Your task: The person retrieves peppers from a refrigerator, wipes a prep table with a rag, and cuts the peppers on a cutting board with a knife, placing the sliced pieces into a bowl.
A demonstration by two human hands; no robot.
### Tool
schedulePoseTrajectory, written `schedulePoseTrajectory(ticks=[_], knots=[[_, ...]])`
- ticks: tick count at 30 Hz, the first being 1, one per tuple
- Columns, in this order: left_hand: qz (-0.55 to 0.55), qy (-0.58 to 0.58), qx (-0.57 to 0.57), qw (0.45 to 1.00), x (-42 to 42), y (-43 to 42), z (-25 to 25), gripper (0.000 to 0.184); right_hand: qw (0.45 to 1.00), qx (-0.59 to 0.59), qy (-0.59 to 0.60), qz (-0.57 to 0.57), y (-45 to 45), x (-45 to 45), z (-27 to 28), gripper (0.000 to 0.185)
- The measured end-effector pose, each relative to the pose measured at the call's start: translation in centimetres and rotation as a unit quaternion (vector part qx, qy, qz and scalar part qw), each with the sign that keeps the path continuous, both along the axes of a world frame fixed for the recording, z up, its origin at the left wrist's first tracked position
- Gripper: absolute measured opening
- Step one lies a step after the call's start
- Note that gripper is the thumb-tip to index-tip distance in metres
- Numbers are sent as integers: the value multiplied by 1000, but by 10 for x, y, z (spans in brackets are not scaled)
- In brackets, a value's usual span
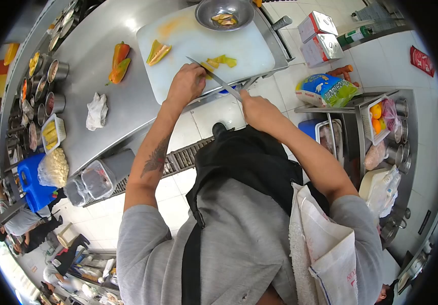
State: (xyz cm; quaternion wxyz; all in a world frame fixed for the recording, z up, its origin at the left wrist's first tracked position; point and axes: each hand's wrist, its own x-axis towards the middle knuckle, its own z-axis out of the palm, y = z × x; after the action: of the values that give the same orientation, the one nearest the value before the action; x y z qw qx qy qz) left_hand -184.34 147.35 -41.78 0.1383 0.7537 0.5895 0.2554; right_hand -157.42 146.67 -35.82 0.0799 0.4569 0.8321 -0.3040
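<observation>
My right hand (259,109) is wrapped round the handle of a kitchen knife (222,84), whose blade points up and left over the near part of the white cutting board (158,84). With fingers curled, my left hand (186,82) presses on a piece of yellow-green pepper (209,77) beside the blade; most of that piece is hidden. Several cut pepper strips (222,61) lie just past the knife. A cut pepper section (158,52) rests further left on the board. At the board's far edge stands a metal bowl (205,18) with pepper scraps inside.
Left of the board, an orange-green pepper (119,63) and a crumpled white cloth (97,111) lie on the steel table (84,56). Metal containers (54,71) line its far left. A shelf unit (407,101) stands at right. Other people (25,226) are at lower left.
</observation>
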Motion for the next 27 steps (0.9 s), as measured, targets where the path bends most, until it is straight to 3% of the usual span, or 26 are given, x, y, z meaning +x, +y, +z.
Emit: schedulePoseTrajectory(ticks=[3,6,7,9,10,13,17,18,19,22,24,26,27], knots=[[-19,4,-5,1000,-3,-4,1,20,994,-97,30,-43,18,-7,20,28],[142,-68,26,987,4,-4,2,35,935,-252,184,-170,26,50,18,30],[133,-61,29,989,9,-1,-1,35,901,-297,225,-222,23,70,15,31],[181,-67,129,973,18,5,-16,50,885,-316,227,-257,22,93,-10,36],[177,-39,132,974,27,13,-23,67,869,-336,220,-288,20,93,-21,41],[211,1,100,972,67,34,-27,74,835,-346,275,-327,7,59,-48,40],[260,-24,113,959,92,49,-31,58,866,-359,227,-263,5,22,-49,33],[267,-12,126,955,95,49,-30,42,865,-369,239,-242,4,14,-47,31],[260,-10,129,957,92,49,-36,42,863,-378,250,-222,2,6,-48,30],[310,-173,91,930,82,43,-37,16,878,-352,265,-184,6,-18,-49,28],[319,-197,119,919,77,50,-27,17,885,-339,271,-167,8,-27,-33,29],[306,-236,176,905,78,68,3,19,926,-185,304,-127,17,-25,-14,26],[283,-250,193,905,88,88,37,19,926,-184,304,-124,26,-19,-6,26]])
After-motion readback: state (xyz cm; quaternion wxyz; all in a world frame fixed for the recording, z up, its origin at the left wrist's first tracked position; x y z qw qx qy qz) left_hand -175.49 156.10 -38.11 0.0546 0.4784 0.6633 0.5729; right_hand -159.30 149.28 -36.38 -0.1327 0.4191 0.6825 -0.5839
